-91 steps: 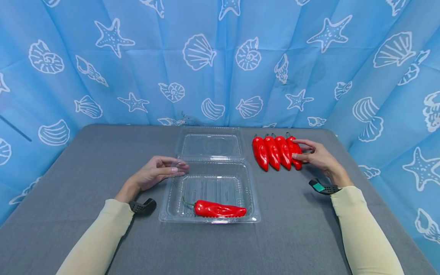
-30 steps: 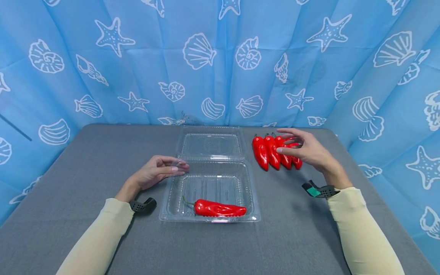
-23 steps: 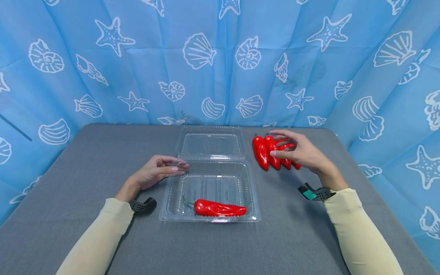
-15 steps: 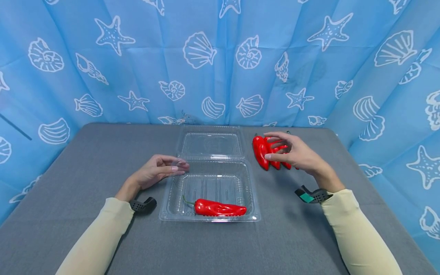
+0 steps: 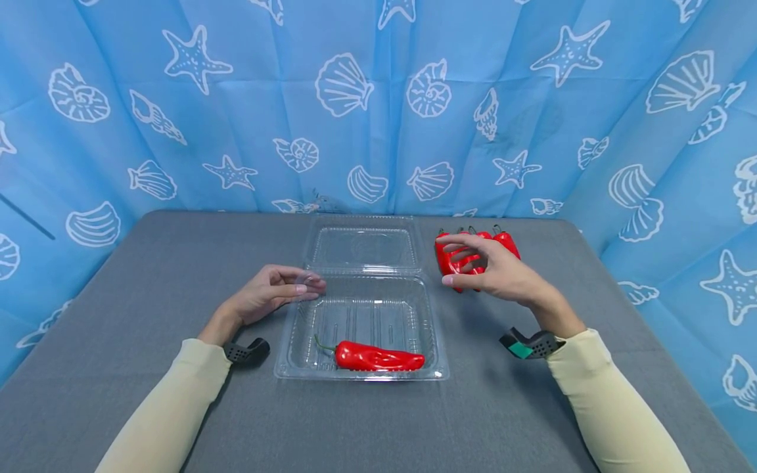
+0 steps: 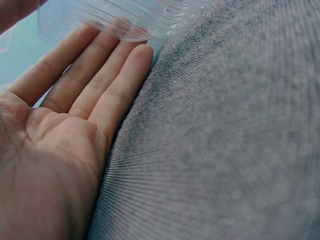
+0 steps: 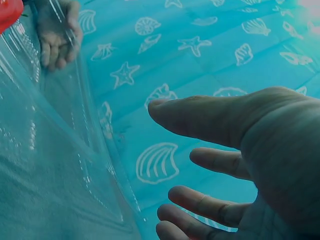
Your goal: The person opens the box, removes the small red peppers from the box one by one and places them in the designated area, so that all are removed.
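A clear plastic clamshell container (image 5: 437, 328) lies with its lid (image 5: 362, 246) folded back. Inside, along the near wall, rests one red pepper (image 5: 378, 357) with a green stem. My left hand (image 5: 266, 297) stands at the container's left side; in the left wrist view its fingers (image 6: 80, 80) are straight and touch the plastic. My right hand (image 5: 493, 269) hovers over a row of several red peppers (image 5: 508, 243), partly hiding them. Its thumb and fingers are spread apart with nothing between them, as the right wrist view (image 7: 210, 165) also shows.
A grey cloth covers the table (image 5: 367, 427). Behind and at the sides hangs a blue curtain (image 5: 254, 39) with white shells and starfish. Each wrist wears a black strap (image 5: 532, 343) below a pale yellow sleeve (image 5: 612, 401).
My right hand has lifted off the rightmost pepper and moved left across the row, toward the container. The left hand, the container and the peppers stay where they were.
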The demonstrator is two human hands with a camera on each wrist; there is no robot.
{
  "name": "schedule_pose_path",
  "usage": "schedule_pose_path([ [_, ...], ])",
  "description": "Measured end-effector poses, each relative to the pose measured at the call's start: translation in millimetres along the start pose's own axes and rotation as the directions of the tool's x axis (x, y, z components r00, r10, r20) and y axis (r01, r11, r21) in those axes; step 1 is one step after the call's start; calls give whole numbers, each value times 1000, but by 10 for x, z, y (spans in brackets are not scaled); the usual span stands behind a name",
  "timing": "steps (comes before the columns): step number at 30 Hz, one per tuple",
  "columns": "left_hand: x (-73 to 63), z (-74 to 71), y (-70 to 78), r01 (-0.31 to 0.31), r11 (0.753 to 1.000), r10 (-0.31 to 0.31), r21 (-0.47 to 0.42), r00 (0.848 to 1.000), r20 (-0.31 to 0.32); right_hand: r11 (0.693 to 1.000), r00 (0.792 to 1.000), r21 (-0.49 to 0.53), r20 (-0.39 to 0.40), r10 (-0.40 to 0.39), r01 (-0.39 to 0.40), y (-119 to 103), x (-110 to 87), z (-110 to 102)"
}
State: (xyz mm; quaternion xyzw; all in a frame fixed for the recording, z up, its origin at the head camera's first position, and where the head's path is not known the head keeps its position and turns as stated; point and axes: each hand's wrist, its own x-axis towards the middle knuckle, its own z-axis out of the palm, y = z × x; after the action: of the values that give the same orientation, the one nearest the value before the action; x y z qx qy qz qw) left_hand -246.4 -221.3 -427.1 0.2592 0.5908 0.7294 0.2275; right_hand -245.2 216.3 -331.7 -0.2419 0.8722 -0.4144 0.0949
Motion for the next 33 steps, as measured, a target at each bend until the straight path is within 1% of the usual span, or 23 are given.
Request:
schedule_pose_path([
  [4, 2, 2, 6, -3, 1000, 3, 5, 1000, -3, 999, 999, -6, 19, -41, 42, -47, 6, 58],
  [6, -1, 3, 8, -3, 1000, 3, 8, 1000, -1, 997, 997, 0, 30, -76, 76, -63, 12, 92],
  [10, -7, 3, 9, -3, 1000, 3, 15, 1000, 6, 991, 990, -2, 48, -136, 136, -98, 8, 163],
  [14, -7, 3, 7, -7, 1000, 7, 11, 1000, 12, 984, 981, 10, 81, -179, 178, -158, -13, 250],
  [19, -3, 6, 10, -9, 1000, 9, 2, 1000, 14, 972, 961, 78, 151, -230, 220, -235, -41, 387],
  [25, -4, 7, 14, -2, 1000, 2, 5, 1000, 8, 966, 943, 131, 226, -246, 221, -319, -64, 570],
  [30, -8, 11, 19, 4, 1000, -4, 13, 1000, 8, 956, 912, 170, 298, -281, 239, -370, -86, 731],
  [33, -10, 17, 22, 10, 1000, -10, 19, 1000, 1, 954, 901, 178, 324, -288, 241, -397, -100, 821],
])
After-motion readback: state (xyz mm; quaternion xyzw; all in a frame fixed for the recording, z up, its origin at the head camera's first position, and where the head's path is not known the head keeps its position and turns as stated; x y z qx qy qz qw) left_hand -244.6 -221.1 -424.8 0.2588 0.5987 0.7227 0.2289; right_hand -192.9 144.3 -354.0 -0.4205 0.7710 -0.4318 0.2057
